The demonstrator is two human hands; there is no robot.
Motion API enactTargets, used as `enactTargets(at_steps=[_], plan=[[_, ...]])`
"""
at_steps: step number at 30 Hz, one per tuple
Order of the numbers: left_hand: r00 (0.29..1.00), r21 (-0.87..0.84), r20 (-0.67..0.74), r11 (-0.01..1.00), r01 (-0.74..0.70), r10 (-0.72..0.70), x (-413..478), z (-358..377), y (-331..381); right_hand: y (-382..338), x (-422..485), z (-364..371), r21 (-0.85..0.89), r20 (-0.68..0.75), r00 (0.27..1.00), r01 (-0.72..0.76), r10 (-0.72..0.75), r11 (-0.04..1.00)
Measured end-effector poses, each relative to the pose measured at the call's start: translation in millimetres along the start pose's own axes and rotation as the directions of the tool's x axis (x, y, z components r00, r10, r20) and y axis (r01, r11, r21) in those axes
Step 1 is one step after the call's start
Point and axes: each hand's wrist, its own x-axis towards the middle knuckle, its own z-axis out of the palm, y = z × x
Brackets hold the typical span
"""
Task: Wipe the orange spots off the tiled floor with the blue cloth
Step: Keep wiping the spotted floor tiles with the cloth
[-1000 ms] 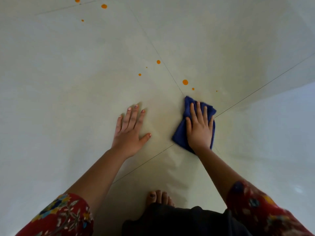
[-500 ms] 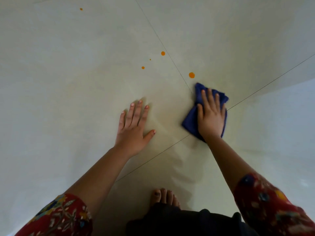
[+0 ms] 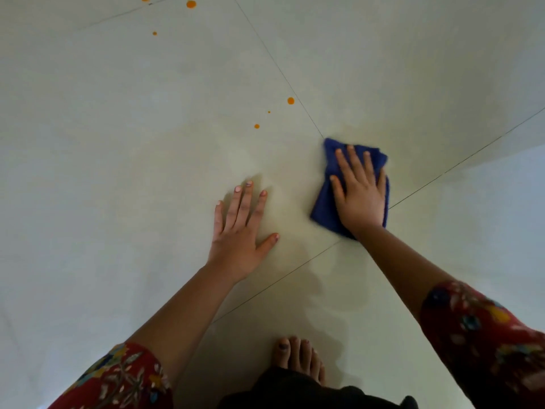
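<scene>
Tiled floor [image 3: 118, 172]: pale, glossy, with thin grout lines that cross near the cloth.
Blue cloth [image 3: 323, 208]: folded, lying flat on the floor at the grout crossing.
Right hand [image 3: 361, 196]: palm down on the cloth, fingers [image 3: 346, 163] straight and spread.
Left hand [image 3: 236, 243]: flat on bare tile beside the cloth, apart from it, fingers spread.
Orange spots [image 3: 290, 100]: three close together beyond the left hand, clear of the cloth; further spots [image 3: 191, 4] lie at the far top edge.
Bare foot [image 3: 298, 358]: bottom centre, toes forward.
Red floral sleeves [image 3: 486, 335]: one on each arm.
</scene>
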Motion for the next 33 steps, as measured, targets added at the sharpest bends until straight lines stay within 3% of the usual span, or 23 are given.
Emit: enactTargets(at_steps=[3, 5, 8, 10, 11, 16, 18, 20, 22, 25, 27, 30, 31, 33], plan=[[0.999, 0.024, -0.030, 0.999, 0.023, -0.022, 2.2, -5.6, -5.9, -1.1, 45.8, -4.6, 0.009, -0.047, 0.965, -0.257, 0.257, 0.966], [0.994, 0.080, -0.103, 0.996, 0.050, -0.042, 8.6, -13.4, -18.0, -23.9, 73.1, -4.6, 0.042, -0.044, 0.959, -0.279, 0.281, 0.959], [0.979, 0.084, -0.159, 0.987, 0.140, -0.126, 16.1, -28.9, -48.4, -58.4, 64.3, 5.5, -0.018, -0.016, 1.000, -0.011, 0.011, 1.000], [0.967, 0.081, -0.174, 0.976, 0.201, -0.185, 14.6, -37.0, -72.0, -60.0, 39.6, 11.5, -0.058, 0.016, 0.982, 0.191, -0.190, 0.980], [0.963, 0.078, -0.168, 0.971, 0.225, -0.209, 12.5, -37.6, -82.0, -54.0, 33.9, 11.2, -0.067, 0.020, 0.977, 0.215, -0.214, 0.974], [0.952, -0.007, -0.142, 0.962, 0.274, -0.272, 8.7, -27.7, -95.9, -46.2, 102.3, -1.0, -0.008, -0.039, 0.983, -0.178, 0.178, 0.984], [0.950, -0.014, -0.146, 0.961, 0.278, -0.277, 10.3, -27.3, -95.9, -67.4, 133.4, -2.6, 0.016, -0.049, 0.976, -0.212, 0.213, 0.977], [0.949, -0.012, -0.153, 0.960, 0.279, -0.277, 10.1, -27.5, -96.4, -94.1, 149.7, 0.8, -0.007, -0.028, 0.993, -0.113, 0.112, 0.994], [0.949, -0.009, -0.159, 0.961, 0.275, -0.273, 8.6, -26.8, -96.0, -109.5, 148.9, 4.7, -0.047, 0.004, 0.995, 0.098, -0.098, 0.994], [0.946, -0.018, -0.174, 0.961, 0.276, -0.275, 10.3, -26.7, -96.4, -93.9, 134.0, 5.4, -0.112, 0.058, 0.901, 0.433, -0.429, 0.894], [0.944, -0.016, -0.181, 0.960, 0.279, -0.278, 10.8, -25.2, -96.5, -73.1, 142.1, -0.1, -0.115, 0.029, 0.935, 0.355, -0.354, 0.928], [0.942, -0.015, -0.185, 0.960, 0.281, -0.279, 10.5, -23.8, -96.8, -77.2, 171.8, -8.4, -0.052, -0.015, 0.999, -0.051, 0.050, 0.997], [0.941, -0.017, -0.189, 0.959, 0.281, -0.279, 10.7, -24.0, -96.6, -91.3, 177.7, -7.6, -0.048, -0.021, 0.997, -0.073, 0.072, 0.996], [0.943, -0.011, -0.193, 0.962, 0.273, -0.270, 10.7, -24.3, -96.6, -129.6, 172.5, -0.4, -0.066, -0.010, 0.996, 0.088, -0.089, 0.994]])
